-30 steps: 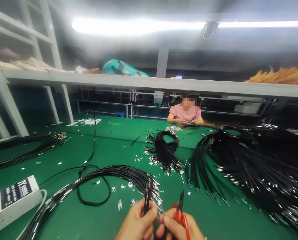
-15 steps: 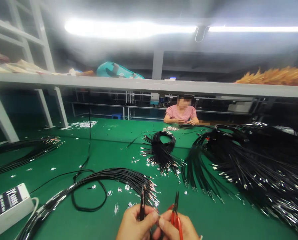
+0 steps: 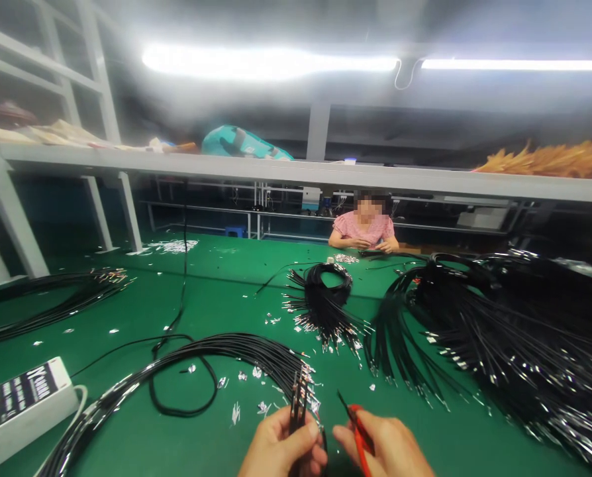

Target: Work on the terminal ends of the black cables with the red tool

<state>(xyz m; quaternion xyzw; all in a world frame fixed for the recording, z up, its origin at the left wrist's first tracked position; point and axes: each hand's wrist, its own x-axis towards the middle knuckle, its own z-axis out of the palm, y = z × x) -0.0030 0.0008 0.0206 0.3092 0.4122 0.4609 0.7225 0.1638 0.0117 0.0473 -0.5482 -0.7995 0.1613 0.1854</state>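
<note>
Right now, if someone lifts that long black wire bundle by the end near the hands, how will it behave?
Likely floppy: the wire bundle lies in a loose curve across the green table. Probably it drags and fans out, since the strands look untied. Its metal tips near the left hand may snag.

Both hands sit low at the bottom edge of the view, close together but apart. The left hand (image 3: 281, 450) is curled, back toward the camera, its thumb and fingers (image 3: 310, 434) pinched shut, the grip pointing up and away. The right hand (image 3: 388, 447) lies just beside it, knuckles up, fingers folded into a closed grip and the thumb (image 3: 343, 437) reaching toward the left hand. Only the hands show; wrists are cut off by the frame.
</note>
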